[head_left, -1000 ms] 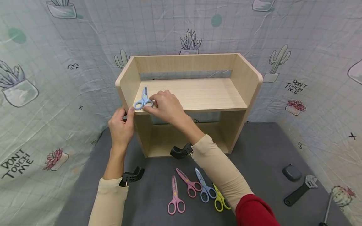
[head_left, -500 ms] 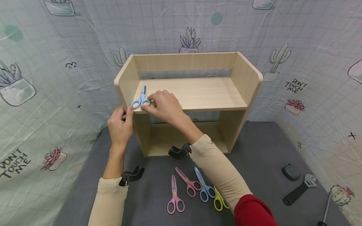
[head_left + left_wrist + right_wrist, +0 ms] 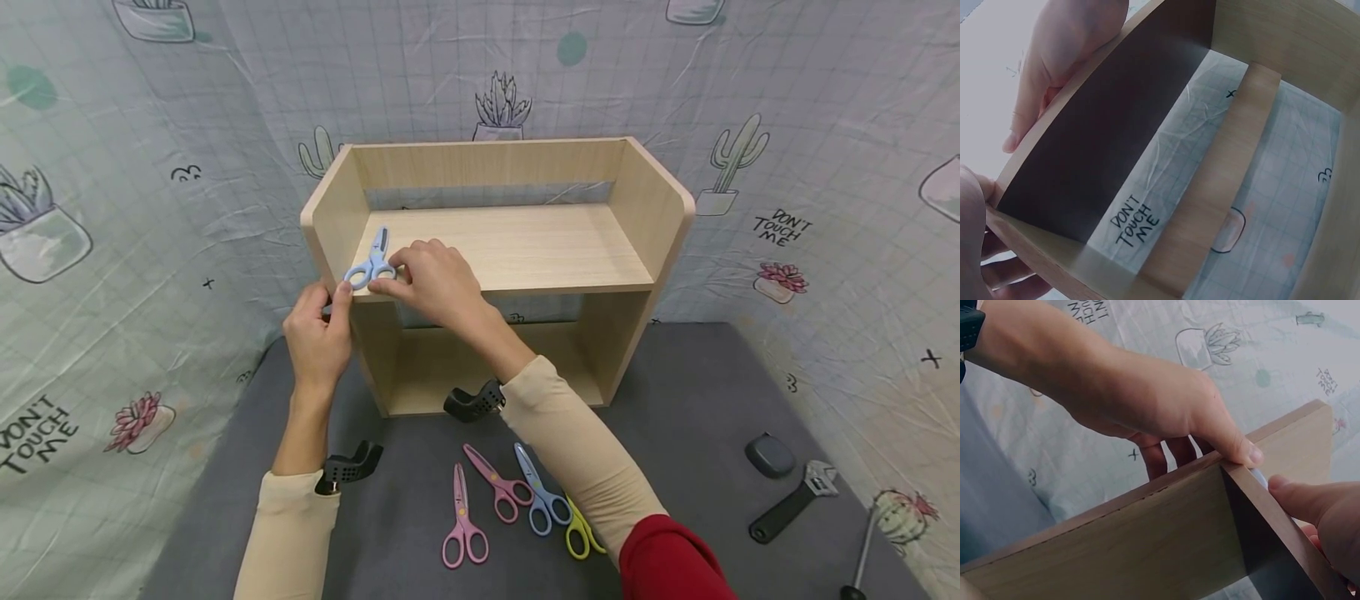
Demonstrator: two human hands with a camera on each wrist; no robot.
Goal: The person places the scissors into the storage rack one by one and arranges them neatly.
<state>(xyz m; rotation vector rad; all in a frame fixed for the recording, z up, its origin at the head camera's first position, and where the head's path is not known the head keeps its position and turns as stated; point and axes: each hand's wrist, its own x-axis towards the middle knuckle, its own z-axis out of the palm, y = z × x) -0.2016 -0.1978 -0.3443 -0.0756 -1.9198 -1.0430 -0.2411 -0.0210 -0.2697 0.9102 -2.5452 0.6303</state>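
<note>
Four scissors (image 3: 517, 504) spare on grey mat (image 3: 675, 400), nearest. Farther: left hand (image 3: 318, 337), thumb and fingers pinching wooden shelf's (image 3: 517, 250) left front corner, likely steadying it. Right hand (image 3: 435, 279), fingers curled on light-blue scissors (image 3: 372, 265) flat at upper board's left front edge, handles slightly overhanging. Ample bare board rightward, beyond.

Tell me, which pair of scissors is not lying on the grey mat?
The light blue scissors on the wooden shelf's upper board, at its left front corner, under the right hand. The other four lie on the mat.
</note>
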